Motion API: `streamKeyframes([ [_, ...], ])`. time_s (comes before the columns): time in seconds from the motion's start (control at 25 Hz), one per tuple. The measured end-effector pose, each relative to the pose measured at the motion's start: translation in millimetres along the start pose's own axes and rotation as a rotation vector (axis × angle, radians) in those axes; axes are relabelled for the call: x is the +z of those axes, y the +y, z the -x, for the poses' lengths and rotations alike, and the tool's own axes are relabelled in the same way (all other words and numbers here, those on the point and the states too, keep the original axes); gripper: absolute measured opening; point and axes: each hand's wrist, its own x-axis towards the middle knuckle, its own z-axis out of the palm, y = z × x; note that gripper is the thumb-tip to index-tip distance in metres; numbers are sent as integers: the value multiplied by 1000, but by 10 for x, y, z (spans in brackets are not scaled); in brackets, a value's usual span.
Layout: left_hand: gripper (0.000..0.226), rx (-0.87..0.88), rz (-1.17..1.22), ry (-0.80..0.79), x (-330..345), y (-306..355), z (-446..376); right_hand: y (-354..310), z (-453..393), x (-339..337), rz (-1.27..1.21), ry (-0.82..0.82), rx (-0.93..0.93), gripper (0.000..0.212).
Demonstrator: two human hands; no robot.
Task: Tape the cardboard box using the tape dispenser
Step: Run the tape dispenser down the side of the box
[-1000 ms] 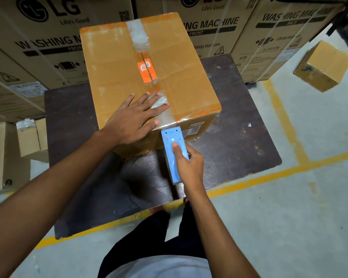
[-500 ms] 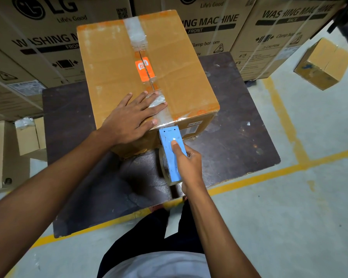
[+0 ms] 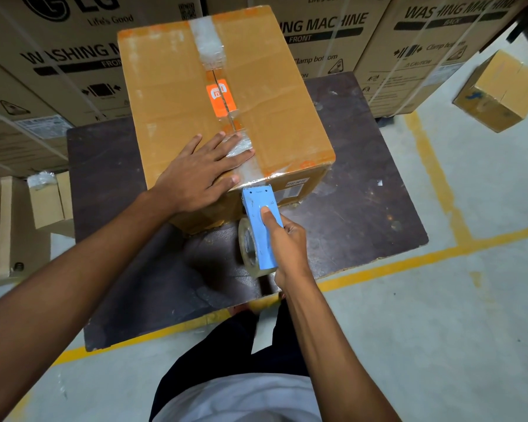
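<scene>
Since a second ago your right hand (image 3: 290, 248) has tipped the tape dispenser (image 3: 261, 226) so the clear tape roll (image 3: 247, 246) shows on its left side; your left hand (image 3: 201, 175) has stayed put.

Surface: dark, scuffed board (image 3: 363, 214) on a grey concrete floor (image 3: 439, 330) with yellow lines (image 3: 387, 266). Large cartons (image 3: 58, 56) are stacked behind; a small box (image 3: 500, 89) sits at right, another small box (image 3: 48, 199) at left.

Writing: "LG", "Life's Good", "WASHING MACHINE", "FRONT", "BACK", "Clamp bottom", "CAUTION" on the cartons. An orange sticker (image 3: 221, 97) sits on the seam of the cardboard box (image 3: 180, 95); its white mark is too small to read, as is the label on the near face.

Hands: your left hand lies flat, fingers spread, on the box's near top edge over the clear tape (image 3: 246, 173). Your right hand is closed around the blue dispenser, thumb on top, toothed end against the box's near face just under the top edge. The box stands on the board.
</scene>
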Motion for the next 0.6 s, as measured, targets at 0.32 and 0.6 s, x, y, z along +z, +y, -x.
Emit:
streamKeyframes([
  [0.32,61,-5,1,7,1,9,-2,117,-109,-42,162,45,-201,31],
  [0.6,60,-6,-14,26,43,-19,-6,159,-118,-35,88,36,-180,26],
])
